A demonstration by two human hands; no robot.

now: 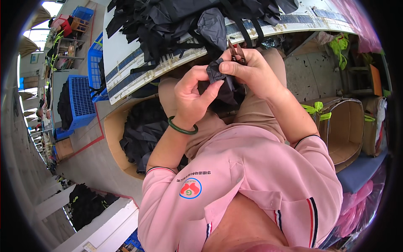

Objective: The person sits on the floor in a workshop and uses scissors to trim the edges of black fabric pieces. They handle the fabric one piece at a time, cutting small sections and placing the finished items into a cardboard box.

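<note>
Both my hands hold a piece of black fabric (215, 71) over my lap, just in front of the table's near edge. My left hand (192, 89), with a dark green bangle at the wrist, pinches the fabric between thumb and fingers. On the other side, my right hand (248, 70) presses its thumb on the same piece. Small dark thread snips (237, 53) are tucked in the right hand, blades pointing up past the fingers. More of the black fabric hangs between my knees, partly hidden by the hands.
A heap of black fabric pieces (168, 25) covers the white worn table (112, 54). Left of my legs stands a cardboard box (112, 134) of black fabric; another cardboard box (347, 138) stands at the right. Blue plastic crates (82, 101) are on the left.
</note>
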